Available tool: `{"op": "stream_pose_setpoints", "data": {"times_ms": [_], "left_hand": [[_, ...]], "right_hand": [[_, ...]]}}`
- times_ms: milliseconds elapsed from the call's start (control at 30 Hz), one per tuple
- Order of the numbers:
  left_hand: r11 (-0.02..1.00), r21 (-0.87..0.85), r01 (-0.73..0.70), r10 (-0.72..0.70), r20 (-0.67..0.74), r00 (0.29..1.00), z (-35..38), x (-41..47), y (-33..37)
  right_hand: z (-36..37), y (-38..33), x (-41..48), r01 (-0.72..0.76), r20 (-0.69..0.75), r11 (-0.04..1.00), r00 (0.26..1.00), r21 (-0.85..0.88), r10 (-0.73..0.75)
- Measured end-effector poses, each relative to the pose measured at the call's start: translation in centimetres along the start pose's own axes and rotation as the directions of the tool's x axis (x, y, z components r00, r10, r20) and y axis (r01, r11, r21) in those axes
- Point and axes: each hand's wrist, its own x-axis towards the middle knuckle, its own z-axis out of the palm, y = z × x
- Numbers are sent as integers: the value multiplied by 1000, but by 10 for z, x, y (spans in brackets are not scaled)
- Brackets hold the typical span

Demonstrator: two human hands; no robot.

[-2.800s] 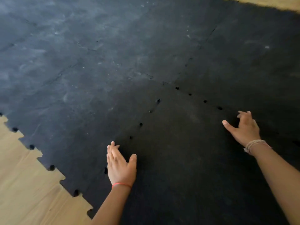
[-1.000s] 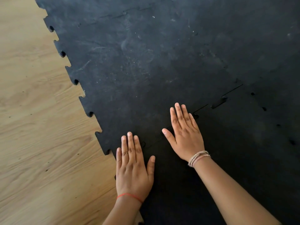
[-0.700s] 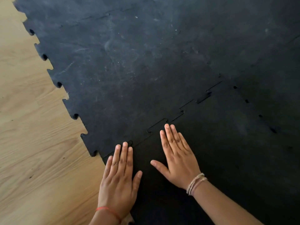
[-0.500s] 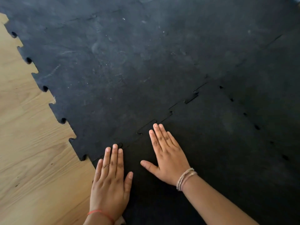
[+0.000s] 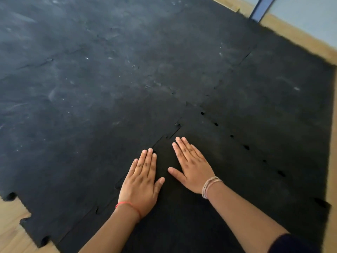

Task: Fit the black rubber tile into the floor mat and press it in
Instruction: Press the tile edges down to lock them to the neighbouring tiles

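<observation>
The black rubber tile (image 5: pixel 228 179) lies in the near right part of the floor mat (image 5: pixel 109 79), darker and cleaner than the dusty tiles around it. Its toothed left seam (image 5: pixel 169 136) runs diagonally toward the near left, with small gaps showing. Another seam (image 5: pixel 246 147) on its right shows a row of small holes. My left hand (image 5: pixel 142 183) lies flat, palm down, across the left seam. My right hand (image 5: pixel 193 167) lies flat on the tile beside it, fingers pointing at the seam. Both hands hold nothing.
Wooden floor (image 5: pixel 11 234) shows at the near left past the mat's jigsaw edge (image 5: pixel 23 218), and a wooden strip (image 5: pixel 310 42) runs along the far right. A pale wall with a blue upright (image 5: pixel 262 6) stands at the top right.
Both hands have slid forward along the left seam, still flat. The view has swung right, so less wooden floor shows at the left and the mat's right edge appears.
</observation>
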Motion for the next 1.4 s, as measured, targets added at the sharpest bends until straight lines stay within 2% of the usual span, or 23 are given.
{"op": "stream_pose_setpoints", "data": {"times_ms": [133,233,267,300,367,400,433,500,533,633,800,867,967,1067,1100,1167,1400], "left_hand": [[1000,2,-19,19,5,1000,1,2,0],[997,25,-74,73,39,997,-5,31,4],[992,49,-118,118,12,993,-8,47,8],[982,72,-175,179,-49,983,-10,64,11],[969,11,-246,247,-31,969,-9,85,12],[966,2,-259,259,1,966,-10,89,12],[968,-18,-249,249,12,968,-10,91,12],[968,36,-249,249,0,968,-9,91,11],[975,36,-219,217,38,975,-12,92,11],[976,-6,-216,215,106,971,-13,95,13],[982,-26,-189,191,111,975,-17,95,15],[967,-24,-254,255,34,966,-16,95,15],[928,79,-364,360,63,931,-21,104,10],[912,68,-405,401,57,914,-21,114,30],[919,1,-395,394,22,919,-16,113,39],[957,-63,-282,287,93,953,-17,111,55],[966,-42,-253,256,112,960,-11,111,59]], "right_hand": [[-6,7,5,-19,67,998,998,65,15],[3,6,2,10,-53,997,999,79,-6],[7,6,2,-36,-137,996,989,86,47],[8,7,3,-156,-223,978,957,136,184],[9,13,10,-480,-247,825,796,298,553],[10,15,13,-578,-228,747,719,327,656],[11,14,16,-616,-246,720,679,321,691],[12,14,20,-634,-229,727,691,262,685],[12,14,23,-643,-211,726,695,245,687],[14,19,28,-632,-201,742,714,224,670],[6,23,25,-591,-84,778,782,214,617],[2,23,23,-601,-63,772,779,208,623],[-4,25,23,-586,-24,774,793,240,608],[-8,46,6,-559,22,794,821,239,571],[-7,54,-2,-572,10,793,812,207,583],[-3,65,-14,-590,-3,794,802,145,597],[4,67,-14,-556,16,819,829,141,560]]}}
